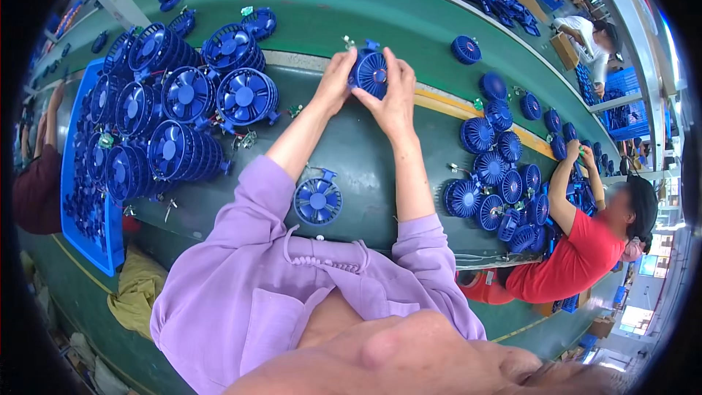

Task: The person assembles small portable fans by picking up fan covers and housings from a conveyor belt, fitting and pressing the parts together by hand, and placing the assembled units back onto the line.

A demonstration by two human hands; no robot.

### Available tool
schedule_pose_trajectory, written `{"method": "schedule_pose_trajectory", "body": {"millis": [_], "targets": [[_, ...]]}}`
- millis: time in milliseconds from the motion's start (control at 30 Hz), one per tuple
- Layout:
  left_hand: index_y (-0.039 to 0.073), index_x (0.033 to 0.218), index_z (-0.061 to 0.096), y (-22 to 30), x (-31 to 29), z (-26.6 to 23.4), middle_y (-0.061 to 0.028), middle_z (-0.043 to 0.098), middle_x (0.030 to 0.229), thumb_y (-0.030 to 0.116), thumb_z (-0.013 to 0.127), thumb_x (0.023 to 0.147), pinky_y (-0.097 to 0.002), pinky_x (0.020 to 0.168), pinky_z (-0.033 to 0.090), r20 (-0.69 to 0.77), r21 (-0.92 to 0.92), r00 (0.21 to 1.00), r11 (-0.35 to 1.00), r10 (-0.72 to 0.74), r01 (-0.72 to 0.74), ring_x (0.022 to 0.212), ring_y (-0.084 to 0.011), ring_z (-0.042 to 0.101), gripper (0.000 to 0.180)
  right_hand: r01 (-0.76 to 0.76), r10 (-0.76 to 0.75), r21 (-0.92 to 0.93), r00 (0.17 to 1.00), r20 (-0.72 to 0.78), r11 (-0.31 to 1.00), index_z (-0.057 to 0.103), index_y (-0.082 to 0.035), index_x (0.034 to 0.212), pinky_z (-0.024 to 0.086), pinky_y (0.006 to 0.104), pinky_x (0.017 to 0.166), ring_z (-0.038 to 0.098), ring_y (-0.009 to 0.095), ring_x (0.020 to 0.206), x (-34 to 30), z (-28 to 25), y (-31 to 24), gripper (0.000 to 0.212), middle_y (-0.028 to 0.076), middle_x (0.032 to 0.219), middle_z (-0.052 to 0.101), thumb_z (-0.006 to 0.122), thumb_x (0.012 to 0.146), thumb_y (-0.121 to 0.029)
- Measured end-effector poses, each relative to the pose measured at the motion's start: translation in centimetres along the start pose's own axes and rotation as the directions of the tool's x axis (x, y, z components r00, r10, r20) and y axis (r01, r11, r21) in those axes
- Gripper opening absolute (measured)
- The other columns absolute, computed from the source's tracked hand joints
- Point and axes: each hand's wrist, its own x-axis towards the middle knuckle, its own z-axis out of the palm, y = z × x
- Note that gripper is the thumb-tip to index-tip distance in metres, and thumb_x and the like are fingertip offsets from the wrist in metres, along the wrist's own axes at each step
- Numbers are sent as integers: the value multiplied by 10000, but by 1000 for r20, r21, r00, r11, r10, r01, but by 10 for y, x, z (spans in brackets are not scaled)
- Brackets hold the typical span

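Note:
Between my two hands, over the far edge of the dark green worktop, is a round blue fan housing [371, 74] with thin radial ribs on its face. My left hand [336, 82] grips its left side, close to a small circuit board [349, 42] sticking out at the top. Curled round the right side is my right hand [395, 96], its thumb along the lower edge. A single blue fan with open blades [318, 200] lies on the worktop in front of my body, its small tab pointing away from me.
Tall stacks of blue fans [186, 150] stand at left beside a blue crate [113, 234] of small parts. More fan housings [490, 168] crowd the right side. Beyond runs a green conveyor belt [409, 11] carrying fans. A co-worker in red [570, 256] works at right.

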Motion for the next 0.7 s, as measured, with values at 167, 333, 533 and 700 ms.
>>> {"method": "schedule_pose_trajectory", "body": {"millis": [167,333,533,700], "targets": [[51,1255,520,19,-25,-3,-119,608,1191,514,378,979,-395,918,513,145,-381,945,865,-291,325,1067,-235,613,558,90,-92,27,991,94,996,384,-105,1390,369,482,1024,379,411,1245,-4,13,-8,910,214,1386,343,830,633,-341],[104,1205,543,14,-28,-10,-87,630,1123,428,433,988,-381,883,520,2,-432,966,871,-257,233,1016,-211,624,406,89,-88,-1,984,153,996,336,-102,1411,333,503,1043,364,423,1269,-9,31,-9,920,225,1425,314,753,687,-487],[86,1319,418,20,-39,21,-73,531,1159,360,399,1016,-306,880,472,-141,-42,977,985,158,-165,1034,-143,536,409,-88,17,549,991,132,831,307,-35,1407,331,426,1053,385,369,1288,-8,36,-1,810,236,1370,387,538,851,-576],[87,1371,353,20,-41,21,-81,501,1181,309,376,1027,-279,902,418,-72,239,914,897,399,-373,1020,-131,507,410,-112,26,641,989,142,759,280,-2,1403,310,382,1066,394,306,1279,-6,41,-7,746,209,1376,369,498,896,-504]]}}
